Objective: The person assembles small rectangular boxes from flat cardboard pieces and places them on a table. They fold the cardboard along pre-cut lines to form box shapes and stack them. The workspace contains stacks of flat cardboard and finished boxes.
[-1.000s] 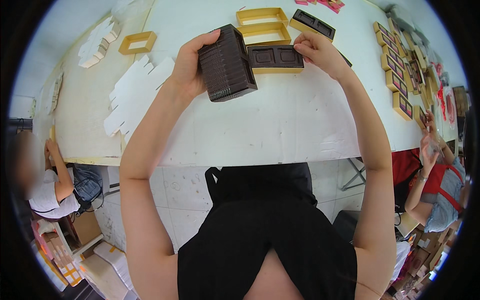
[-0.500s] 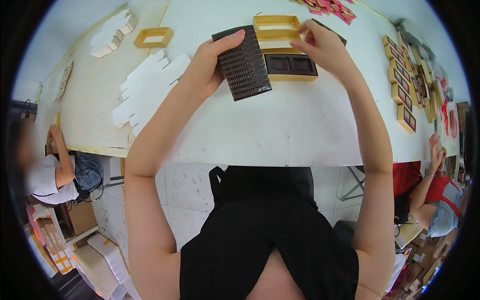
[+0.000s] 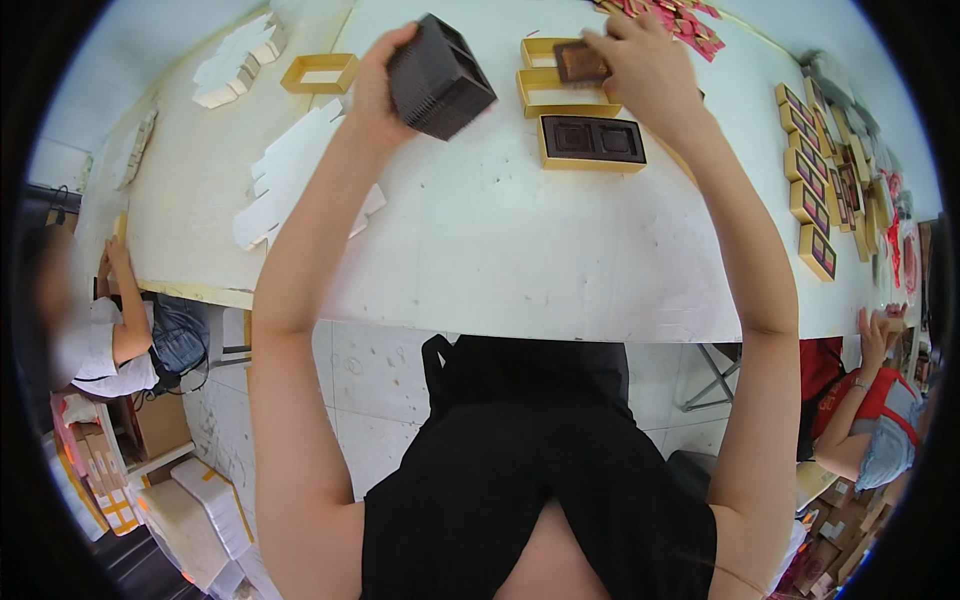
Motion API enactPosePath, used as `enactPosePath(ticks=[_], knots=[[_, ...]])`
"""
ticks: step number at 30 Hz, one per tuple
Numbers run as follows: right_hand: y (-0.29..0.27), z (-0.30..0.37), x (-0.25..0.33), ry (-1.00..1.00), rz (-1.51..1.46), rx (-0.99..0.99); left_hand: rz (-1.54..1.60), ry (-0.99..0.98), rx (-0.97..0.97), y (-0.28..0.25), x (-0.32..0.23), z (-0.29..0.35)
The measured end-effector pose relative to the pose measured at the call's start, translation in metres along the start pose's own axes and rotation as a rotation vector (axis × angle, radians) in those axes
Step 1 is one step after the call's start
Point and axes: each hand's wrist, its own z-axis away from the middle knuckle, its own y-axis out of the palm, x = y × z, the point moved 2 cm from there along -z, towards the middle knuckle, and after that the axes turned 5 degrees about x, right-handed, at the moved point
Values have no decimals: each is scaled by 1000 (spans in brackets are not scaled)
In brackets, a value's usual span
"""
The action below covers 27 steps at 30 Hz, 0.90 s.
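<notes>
My left hand (image 3: 375, 85) is wrapped round a stack of dark plastic trays (image 3: 440, 85), held tilted above the table. Between the fingers of my right hand (image 3: 640, 65) is a single dark brown tray (image 3: 580, 63), over the open gold frame boxes. Below it lies an empty gold box frame (image 3: 568, 108), with another gold frame (image 3: 538, 47) behind it. Nearest me, a gold box (image 3: 592, 166) has a dark two-hollow insert (image 3: 590, 138) seated in it. Part of another box at the right is hidden by my right forearm.
Flat white card pieces (image 3: 300, 180) and a lone gold frame (image 3: 318, 73) lie at the left. Filled gold boxes (image 3: 808, 203) line the right side; pink and gold pieces (image 3: 680, 25) lie at the far edge. A person (image 3: 100, 330) sits left, another person (image 3: 865, 400) right.
The tray stack in my left hand has moved up and left and turned so its end shows. My right hand has moved up and now holds a single tray over the frames.
</notes>
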Motion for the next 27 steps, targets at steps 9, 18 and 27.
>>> enactPosePath(ticks=[9,18,27], knots=[[21,-9,18,11,-421,392,-116,-35,-69,38,27,-3],[37,-2,-27,415,-606,377,-35,-55,38,33,25,-4],[67,1,-41,485,-915,363,-69,-28,-33,41,29,-4]])
